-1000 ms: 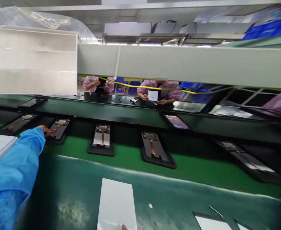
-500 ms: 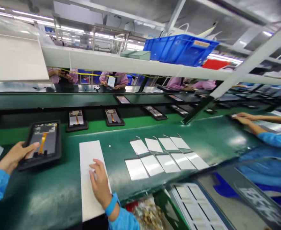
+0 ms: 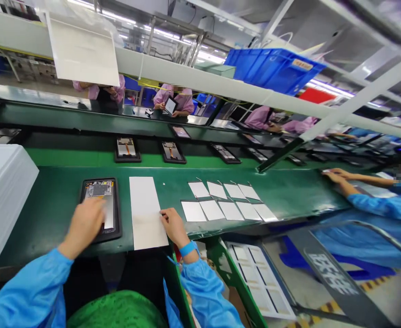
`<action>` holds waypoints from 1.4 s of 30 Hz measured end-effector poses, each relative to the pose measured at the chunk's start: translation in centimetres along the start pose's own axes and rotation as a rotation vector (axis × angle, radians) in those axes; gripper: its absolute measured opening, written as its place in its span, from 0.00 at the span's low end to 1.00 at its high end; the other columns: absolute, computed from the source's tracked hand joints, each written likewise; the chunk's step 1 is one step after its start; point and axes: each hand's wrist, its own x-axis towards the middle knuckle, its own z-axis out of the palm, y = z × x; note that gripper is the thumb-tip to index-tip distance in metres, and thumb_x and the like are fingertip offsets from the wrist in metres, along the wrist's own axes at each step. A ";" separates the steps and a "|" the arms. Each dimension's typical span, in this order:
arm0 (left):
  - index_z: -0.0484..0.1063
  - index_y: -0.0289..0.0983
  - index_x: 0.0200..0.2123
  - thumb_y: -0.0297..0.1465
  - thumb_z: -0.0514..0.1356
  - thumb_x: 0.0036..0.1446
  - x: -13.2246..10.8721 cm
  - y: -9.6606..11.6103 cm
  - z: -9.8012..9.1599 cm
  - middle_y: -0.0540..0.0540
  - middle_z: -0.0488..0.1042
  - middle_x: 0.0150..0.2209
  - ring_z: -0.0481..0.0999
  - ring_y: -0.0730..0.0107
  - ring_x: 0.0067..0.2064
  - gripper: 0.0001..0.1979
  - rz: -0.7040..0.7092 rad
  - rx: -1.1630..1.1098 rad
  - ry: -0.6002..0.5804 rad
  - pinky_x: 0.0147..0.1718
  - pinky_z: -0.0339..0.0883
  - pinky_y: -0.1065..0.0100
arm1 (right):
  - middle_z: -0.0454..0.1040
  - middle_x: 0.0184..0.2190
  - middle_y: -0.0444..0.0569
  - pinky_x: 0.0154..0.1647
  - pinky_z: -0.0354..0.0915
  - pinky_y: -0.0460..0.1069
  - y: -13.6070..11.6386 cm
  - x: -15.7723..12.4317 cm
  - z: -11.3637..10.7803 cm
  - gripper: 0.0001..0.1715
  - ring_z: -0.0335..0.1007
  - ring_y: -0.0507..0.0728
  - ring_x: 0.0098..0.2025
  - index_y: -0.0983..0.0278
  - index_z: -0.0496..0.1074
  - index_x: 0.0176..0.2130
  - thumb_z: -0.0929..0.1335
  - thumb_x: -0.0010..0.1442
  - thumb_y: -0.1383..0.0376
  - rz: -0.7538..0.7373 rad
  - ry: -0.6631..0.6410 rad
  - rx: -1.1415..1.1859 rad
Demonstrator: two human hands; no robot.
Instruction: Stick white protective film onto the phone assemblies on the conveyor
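Work on the near tablet (image 3: 109,213) looks partway along: it lies face down in a black tray (image 3: 119,209) on the tabletop (image 3: 60,207), left of the middle of the frame, its back off and its circuit board (image 3: 98,188) bare at the top end. A bit of orange ribbon cable (image 3: 101,197) shows just above the left hand (image 3: 88,218), which is over the tablet with blurred fingers bent downward; whether they grasp anything or only press or rub, I cannot tell. The right hand (image 3: 173,223) has its thumb and forefinger close together at the right edge of a long white sheet (image 3: 147,209), in the centre of the frame; they touch that edge, though a firm pinch cannot be made out. The sheet lies flat, just beside the tray. Right of centre, nine flat white packs (image 3: 217,209) with dark end strips lie in two rows, four above five, none of them in a hand. What the left hand covers is hidden, so I cannot tell which parts are already fitted there. On the green belt (image 3: 70,157) beyond, two more tablets (image 3: 127,146) near the centre also lie open, without backs, so closing them seems left to do; those farther right are too small to judge.
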 end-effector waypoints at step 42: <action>0.70 0.36 0.52 0.20 0.50 0.62 -3.1 1.2 0.6 0.38 0.73 0.49 0.69 0.58 0.53 0.18 0.279 -0.071 0.129 0.57 0.61 0.49 | 0.74 0.35 0.46 0.44 0.66 0.50 -16.0 13.1 9.0 0.05 0.71 0.55 0.40 0.62 0.71 0.27 0.69 0.55 0.67 -0.264 -0.272 0.440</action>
